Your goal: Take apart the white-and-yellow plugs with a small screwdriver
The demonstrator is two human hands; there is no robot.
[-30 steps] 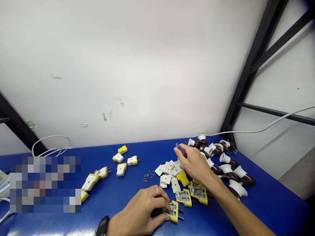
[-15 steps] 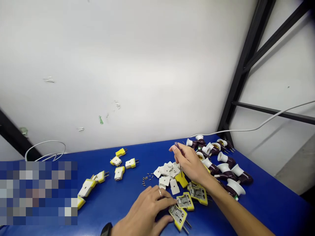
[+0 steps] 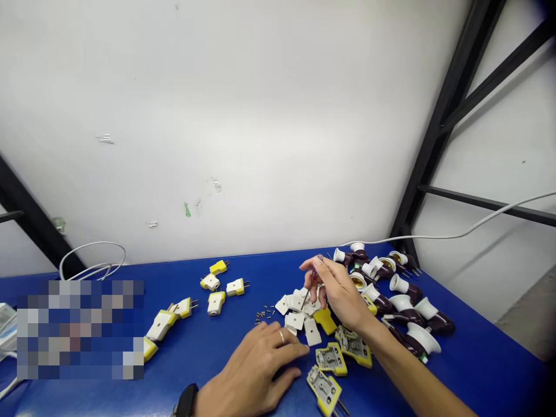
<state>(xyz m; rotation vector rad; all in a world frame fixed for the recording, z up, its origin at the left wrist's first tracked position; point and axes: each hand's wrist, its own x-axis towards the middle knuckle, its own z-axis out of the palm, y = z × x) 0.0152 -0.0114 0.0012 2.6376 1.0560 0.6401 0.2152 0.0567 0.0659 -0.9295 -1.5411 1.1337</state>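
Note:
My right hand is closed around a screwdriver, its shaft slanting down over a pile of white plug covers. My left hand rests palm down on the blue table with its fingers apart, holding nothing. Just right of its fingertips lie yellow-and-grey plug halves with their insides facing up: one near the front, one behind it and another farther right. A yellow plug piece lies beneath my right hand. Small brass-coloured screws are scattered beyond my left hand.
Several white-and-yellow plugs lie left of centre on the blue table, more farther left. Dark brown lamp holders with white sockets crowd the right side. A white cable runs along the wall. Pixelation hides an area at left.
My left fingers have come away from the front plug half. My right hand has tilted the screwdriver, its tip now farther left over the white covers. The camera view has shifted slightly.

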